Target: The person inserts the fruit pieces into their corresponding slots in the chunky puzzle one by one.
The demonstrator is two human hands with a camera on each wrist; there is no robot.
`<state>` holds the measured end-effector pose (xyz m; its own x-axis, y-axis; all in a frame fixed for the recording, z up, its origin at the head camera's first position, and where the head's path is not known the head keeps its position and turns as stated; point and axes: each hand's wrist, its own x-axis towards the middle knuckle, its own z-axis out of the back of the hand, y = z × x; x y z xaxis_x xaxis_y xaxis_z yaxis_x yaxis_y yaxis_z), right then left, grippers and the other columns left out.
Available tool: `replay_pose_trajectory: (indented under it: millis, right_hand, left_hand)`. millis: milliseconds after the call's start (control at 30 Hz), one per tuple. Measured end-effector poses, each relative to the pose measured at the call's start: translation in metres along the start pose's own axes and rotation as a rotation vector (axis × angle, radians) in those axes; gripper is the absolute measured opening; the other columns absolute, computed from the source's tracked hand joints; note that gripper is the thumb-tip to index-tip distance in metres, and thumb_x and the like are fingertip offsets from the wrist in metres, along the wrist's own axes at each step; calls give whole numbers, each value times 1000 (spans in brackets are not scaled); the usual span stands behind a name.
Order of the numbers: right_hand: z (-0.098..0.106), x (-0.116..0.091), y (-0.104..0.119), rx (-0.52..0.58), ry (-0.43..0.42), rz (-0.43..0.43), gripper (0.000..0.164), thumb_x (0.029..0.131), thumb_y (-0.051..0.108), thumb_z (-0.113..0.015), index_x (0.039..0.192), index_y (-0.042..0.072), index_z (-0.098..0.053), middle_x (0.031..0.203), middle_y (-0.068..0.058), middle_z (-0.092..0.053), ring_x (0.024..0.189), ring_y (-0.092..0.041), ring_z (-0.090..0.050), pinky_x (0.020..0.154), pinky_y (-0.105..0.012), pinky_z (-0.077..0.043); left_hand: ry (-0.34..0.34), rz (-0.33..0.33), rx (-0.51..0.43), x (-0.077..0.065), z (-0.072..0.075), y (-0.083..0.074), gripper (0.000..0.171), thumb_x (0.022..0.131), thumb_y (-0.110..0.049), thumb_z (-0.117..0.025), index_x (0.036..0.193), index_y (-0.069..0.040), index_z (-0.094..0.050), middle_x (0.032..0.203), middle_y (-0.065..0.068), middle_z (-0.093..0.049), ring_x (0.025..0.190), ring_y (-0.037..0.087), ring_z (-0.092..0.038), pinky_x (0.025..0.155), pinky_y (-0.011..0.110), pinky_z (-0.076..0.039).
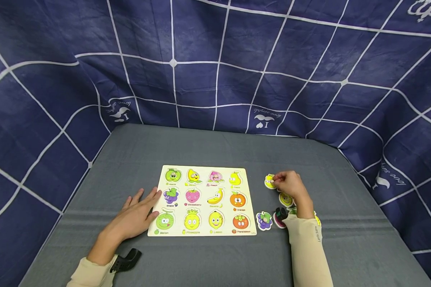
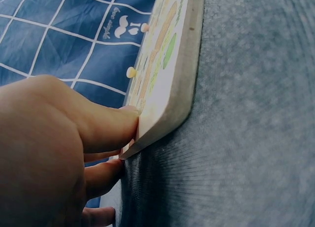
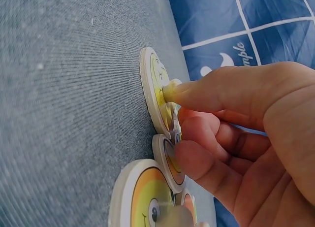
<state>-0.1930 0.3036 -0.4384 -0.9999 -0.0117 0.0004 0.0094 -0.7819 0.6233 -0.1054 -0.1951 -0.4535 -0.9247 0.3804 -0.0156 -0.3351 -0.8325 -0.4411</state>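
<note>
A pale fruit puzzle board (image 1: 205, 201) with printed names lies flat on the grey surface. Along its left edge rests my left hand (image 1: 136, 215), fingers extended; in the left wrist view the thumb (image 2: 110, 126) touches the board's edge near a corner. Thumb and index finger of my right hand (image 1: 292, 186) pinch the knob of a yellow puzzle piece (image 1: 269, 181) to the right of the board. This piece (image 3: 156, 84) appears to lie on the cloth in the right wrist view, its knob partly covered by the fingertips.
Several loose pieces lie below the right hand, among them a grape piece (image 1: 264, 221) and a round yellow piece (image 1: 285, 199); the right forearm hides some. Blue curtain (image 1: 201, 87) with white lines hangs behind the grey table cloth (image 1: 201, 147).
</note>
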Motion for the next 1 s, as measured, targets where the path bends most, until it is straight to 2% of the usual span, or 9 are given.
replay_pose_trajectory:
  millis: [700,1000]
  right_hand:
    - [-2,4,5,-82,51,-1,9,83,0,-72,91,-6,-71,73,-5,-66,60,-14,-57,55,-29,-49]
    - [-3,3,9,-90,62,-21,6,83,-1,-72,88,-4,-71,73,-6,-65,61,-14,-57,55,-27,-48]
  left_hand:
    - [3,6,-1,0,1,-1,60,98,-21,-61,151,-4,-39,155,20,-35,140,56,-20,104,75,-15]
    - [5,5,0,0,2,-1,60,98,-21,-61,151,-3,-39,155,20,-35,140,56,-21,104,74,-15]
